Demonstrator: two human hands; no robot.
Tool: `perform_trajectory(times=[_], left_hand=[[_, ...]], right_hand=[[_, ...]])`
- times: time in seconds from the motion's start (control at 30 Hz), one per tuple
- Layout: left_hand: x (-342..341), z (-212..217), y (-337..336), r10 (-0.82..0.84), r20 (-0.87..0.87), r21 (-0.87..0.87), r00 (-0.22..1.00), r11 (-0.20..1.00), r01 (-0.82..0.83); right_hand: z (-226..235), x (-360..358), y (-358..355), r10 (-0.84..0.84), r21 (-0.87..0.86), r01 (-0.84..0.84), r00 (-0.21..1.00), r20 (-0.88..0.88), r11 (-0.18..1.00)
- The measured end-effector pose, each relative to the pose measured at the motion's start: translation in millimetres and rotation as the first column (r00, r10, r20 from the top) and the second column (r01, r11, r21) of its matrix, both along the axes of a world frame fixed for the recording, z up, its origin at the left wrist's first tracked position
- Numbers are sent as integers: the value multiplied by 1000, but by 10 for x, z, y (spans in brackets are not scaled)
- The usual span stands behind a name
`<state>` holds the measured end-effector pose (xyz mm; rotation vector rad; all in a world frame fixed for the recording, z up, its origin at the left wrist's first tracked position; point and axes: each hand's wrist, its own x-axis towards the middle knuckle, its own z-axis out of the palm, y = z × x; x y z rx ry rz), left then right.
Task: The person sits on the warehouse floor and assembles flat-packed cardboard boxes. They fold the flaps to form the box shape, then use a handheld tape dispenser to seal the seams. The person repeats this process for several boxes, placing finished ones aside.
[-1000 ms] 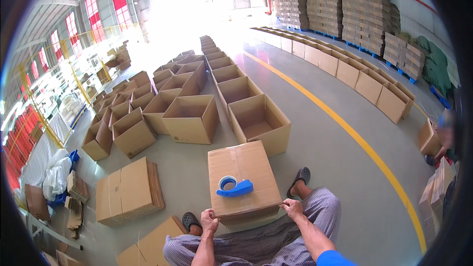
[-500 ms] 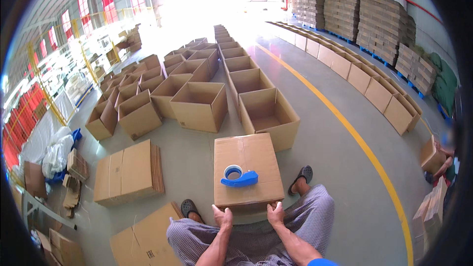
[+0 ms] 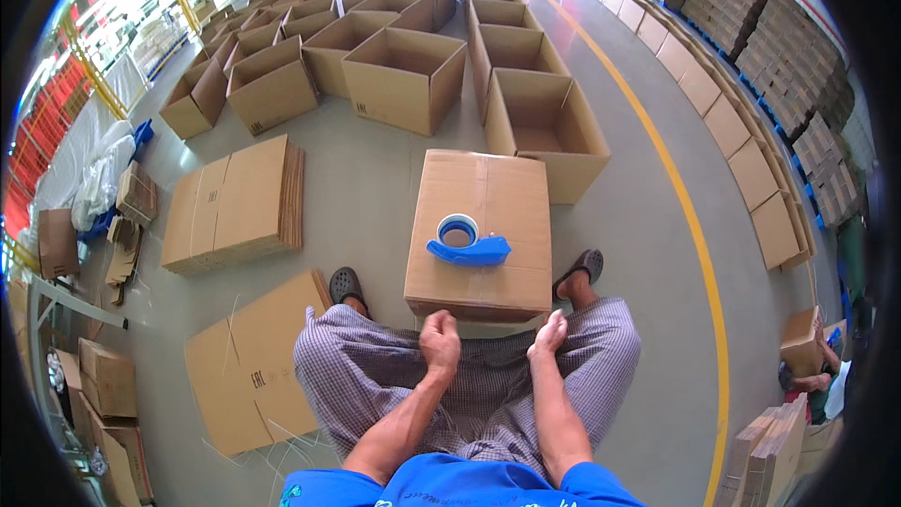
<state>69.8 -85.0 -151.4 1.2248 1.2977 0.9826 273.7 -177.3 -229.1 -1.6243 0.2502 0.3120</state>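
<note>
A closed cardboard carton [image 3: 481, 296] stands on the floor between my feet, a strip of tape down its top. A blue tape dispenser [image 3: 474, 252] with a roll in it lies flat on that top. Just short of the carton's near side is my left hand [image 3: 439, 343], its fingers curled in and nothing visible in them. My right hand [image 3: 547, 333] hovers near the carton's near right corner, fingers stretched upward, palm turned inward, holding nothing. Both hands are over my lap, and seem apart from the carton.
Open cartons [image 3: 404, 80] stand in groups ahead, with a row of them [image 3: 549, 117] running away. To the left lie a stack of flattened cartons [image 3: 235, 197] and another flat pile [image 3: 258, 366]. A yellow floor line [image 3: 690, 211] passes on the right; a co-worker's hand [image 3: 826, 352] is beyond.
My hands have come off the carton's near lower edge and drawn back toward my lap. The view has tipped downward. The tape dispenser stays in place on the carton.
</note>
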Motion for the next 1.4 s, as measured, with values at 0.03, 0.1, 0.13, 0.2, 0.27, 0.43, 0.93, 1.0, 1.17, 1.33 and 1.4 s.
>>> perform_trajectory(times=[0.03, 0.1, 0.13, 0.2, 0.27, 0.43, 0.93, 1.0, 1.17, 1.33, 1.4], left_hand=[[-159, -175, 131, 161, 100, -78, 982, 985, -153], [-476, -364, 477, 382, 232, -246, 895, 913, -326], [-417, -309, 615, 450, 290, -335, 844, 874, -351], [-311, -168, 851, 616, 387, -502, 687, 765, -403], [-283, -246, 926, 393, 488, -415, 779, 890, -189], [-156, -410, 918, 235, 324, -228, 917, 960, -165], [-1194, 563, -318, -137, -158, -350, 978, 934, 75], [-1469, 558, -536, -233, -76, -389, 970, 902, 186], [-1187, 1236, -604, -233, -702, 452, 672, 583, 675], [-864, 872, -405, -277, -877, 236, 392, 462, 855], [-830, 812, -276, -278, -854, 273, 440, 479, 834]], right_hand=[[143, -97, 124, 67, 101, -63, 997, -31, 993], [432, -185, 263, 198, 211, -188, 980, -27, 959], [493, -155, 275, 258, 214, -253, 966, 7, 943], [616, -232, 347, 344, 47, -347, 937, 62, 937], [611, -185, 316, 341, 60, -344, 938, 67, 937], [498, -233, 447, 288, 85, -291, 957, 43, 953], [836, -773, -713, 261, 7, -262, 958, -121, 965], [915, -849, -1059, 362, 66, -357, 905, -223, 932], [1225, -953, -1106, 726, -660, -394, 592, 350, 640], [1593, -765, -527, 938, -430, -839, 247, 243, 333], [1558, -626, -355, 982, -389, -911, 73, 172, 136]])
